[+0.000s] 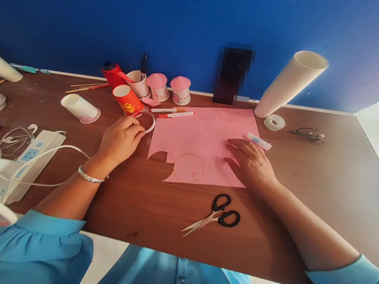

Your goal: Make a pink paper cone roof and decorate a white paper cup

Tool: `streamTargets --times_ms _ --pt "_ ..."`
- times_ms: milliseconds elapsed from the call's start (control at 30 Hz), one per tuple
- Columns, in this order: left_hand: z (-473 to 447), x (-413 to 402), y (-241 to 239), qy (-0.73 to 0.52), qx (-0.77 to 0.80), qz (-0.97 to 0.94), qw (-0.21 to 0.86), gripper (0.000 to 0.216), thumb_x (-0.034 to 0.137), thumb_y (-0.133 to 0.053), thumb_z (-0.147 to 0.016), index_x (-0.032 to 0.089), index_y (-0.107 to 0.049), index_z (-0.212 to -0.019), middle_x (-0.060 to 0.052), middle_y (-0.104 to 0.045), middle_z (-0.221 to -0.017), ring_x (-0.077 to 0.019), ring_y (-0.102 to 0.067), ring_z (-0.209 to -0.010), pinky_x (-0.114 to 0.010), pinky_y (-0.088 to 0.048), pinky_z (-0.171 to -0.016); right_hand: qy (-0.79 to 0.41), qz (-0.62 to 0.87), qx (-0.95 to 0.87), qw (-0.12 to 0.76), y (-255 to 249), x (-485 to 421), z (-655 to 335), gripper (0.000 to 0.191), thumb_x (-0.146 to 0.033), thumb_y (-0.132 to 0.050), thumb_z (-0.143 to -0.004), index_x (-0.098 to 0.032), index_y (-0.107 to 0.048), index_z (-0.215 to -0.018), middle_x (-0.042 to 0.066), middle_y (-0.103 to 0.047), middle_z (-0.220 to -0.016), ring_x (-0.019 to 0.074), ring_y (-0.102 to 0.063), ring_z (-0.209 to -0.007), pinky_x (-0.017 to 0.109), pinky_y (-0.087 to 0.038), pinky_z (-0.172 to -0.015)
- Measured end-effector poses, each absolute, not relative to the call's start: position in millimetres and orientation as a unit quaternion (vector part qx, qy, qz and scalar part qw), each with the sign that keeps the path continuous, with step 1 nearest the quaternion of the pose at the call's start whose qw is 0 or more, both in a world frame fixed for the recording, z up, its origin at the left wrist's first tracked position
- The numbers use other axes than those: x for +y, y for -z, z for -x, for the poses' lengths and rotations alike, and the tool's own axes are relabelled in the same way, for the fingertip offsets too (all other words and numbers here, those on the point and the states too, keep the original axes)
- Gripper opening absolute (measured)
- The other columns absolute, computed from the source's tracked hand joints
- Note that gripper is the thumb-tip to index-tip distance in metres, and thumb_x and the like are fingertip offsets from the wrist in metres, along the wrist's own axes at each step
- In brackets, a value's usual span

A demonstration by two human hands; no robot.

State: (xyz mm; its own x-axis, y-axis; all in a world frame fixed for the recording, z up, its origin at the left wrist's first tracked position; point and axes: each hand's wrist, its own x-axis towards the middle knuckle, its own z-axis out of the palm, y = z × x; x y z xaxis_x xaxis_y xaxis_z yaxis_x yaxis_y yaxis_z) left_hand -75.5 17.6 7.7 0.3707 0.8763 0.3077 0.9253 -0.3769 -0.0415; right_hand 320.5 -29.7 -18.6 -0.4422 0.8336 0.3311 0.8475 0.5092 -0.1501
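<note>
A pink paper sheet [203,144] lies on the brown table [151,212], with curved cut-outs at its lower left and a drawn circle [189,168] near its front edge. My right hand [250,162] rests flat on the sheet's right part, fingers stretched out, next to a glue stick [258,141]. My left hand [121,139] is curled left of the sheet, its fingers closed on a thin white ring [146,119] that lies by a tipped red cup [127,99]. Black-handled scissors [214,217] lie in front of the sheet.
Two orange markers [172,112] lie at the sheet's far edge. Pink-topped cups [169,88], a tipped white cup [80,109] and a leaning cup stack [291,83] stand behind. A tape roll [274,122], glasses [307,134], and a power strip [28,157] with cables are around.
</note>
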Motion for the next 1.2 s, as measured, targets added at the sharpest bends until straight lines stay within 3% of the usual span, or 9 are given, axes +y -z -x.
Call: streamTargets --times_ms 267,367,467,700,833,933,1200 --pt "69.7 16.8 -0.8 0.112 -0.556 0.818 0.091 0.021 0.025 -0.054 -0.097 0.021 -0.074 -0.093 -0.012 -0.070 -0.107 -0.0303 -0.067 -0.100 -0.042 -0.055 -0.078 0.047 0.421 -0.897 0.125 3.3 -55.6 -308.5 0.036 -0.032 -0.064 -0.100 -0.011 -0.067 -0.128 0.017 -0.067 -0.140 0.0319 -0.063 -0.126 0.047 -0.057 -0.099" --pt "73.9 16.5 1.7 0.120 -0.568 0.810 0.089 0.023 0.028 -0.053 -0.098 0.021 -0.075 -0.097 -0.012 -0.069 -0.110 -0.0304 -0.068 -0.101 -0.042 -0.055 -0.078 0.102 0.394 -0.907 0.112 -7.9 -73.6 -306.8 0.028 -0.023 -0.063 -0.098 -0.006 -0.070 -0.119 0.018 -0.073 -0.127 0.0292 -0.069 -0.109 0.039 -0.059 -0.084" --pt "75.7 16.8 4.4 0.124 -0.573 0.804 0.097 0.023 0.029 -0.053 -0.098 0.020 -0.075 -0.097 -0.012 -0.069 -0.110 -0.0303 -0.068 -0.102 -0.042 -0.055 -0.078 0.145 0.347 -0.925 0.063 -17.9 -86.9 -301.2 0.020 -0.006 -0.057 -0.093 -0.009 -0.075 -0.101 0.015 -0.077 -0.105 0.0253 -0.067 -0.087 0.035 -0.053 -0.068" --pt "73.7 15.7 7.8 0.137 -0.591 0.791 0.083 0.022 0.029 -0.054 -0.098 0.023 -0.075 -0.100 -0.011 -0.070 -0.110 -0.0300 -0.069 -0.100 -0.040 -0.052 -0.070 0.122 0.335 -0.932 -0.066 -20.2 -93.6 -278.1 0.014 -0.004 -0.061 -0.081 -0.012 -0.073 -0.079 0.015 -0.069 -0.080 0.0244 -0.057 -0.070 0.036 -0.037 -0.058" --pt "73.9 13.8 7.4 0.139 -0.596 0.787 0.072 0.022 0.028 -0.055 -0.097 0.023 -0.075 -0.102 -0.010 -0.070 -0.112 -0.0298 -0.069 -0.102 -0.039 -0.053 -0.071 0.194 0.336 -0.921 -0.033 -19.7 -97.2 -275.3 0.017 -0.003 -0.059 -0.077 -0.015 -0.070 -0.072 0.011 -0.063 -0.070 0.0226 -0.050 -0.064 0.036 -0.032 -0.056" --pt "74.3 13.9 7.2 0.139 -0.595 0.788 0.075 0.022 0.028 -0.055 -0.097 0.023 -0.075 -0.102 -0.011 -0.070 -0.112 -0.0300 -0.070 -0.101 -0.040 -0.053 -0.071 0.234 0.344 -0.909 0.012 -25.3 -103.6 -279.5 0.020 -0.004 -0.056 -0.083 -0.017 -0.069 -0.073 0.009 -0.062 -0.069 0.0216 -0.049 -0.064 0.036 -0.035 -0.057" --pt "72.0 12.6 6.3 0.157 -0.578 0.797 0.080 0.022 0.029 -0.056 -0.099 0.021 -0.076 -0.099 -0.010 -0.072 -0.110 -0.0267 -0.071 -0.097 -0.037 -0.053 -0.069 0.255 0.355 -0.895 0.093 -49.8 -130.6 -301.7 0.023 -0.009 -0.053 -0.097 -0.016 -0.073 -0.090 0.012 -0.076 -0.093 0.0246 -0.067 -0.083 0.037 -0.054 -0.069"
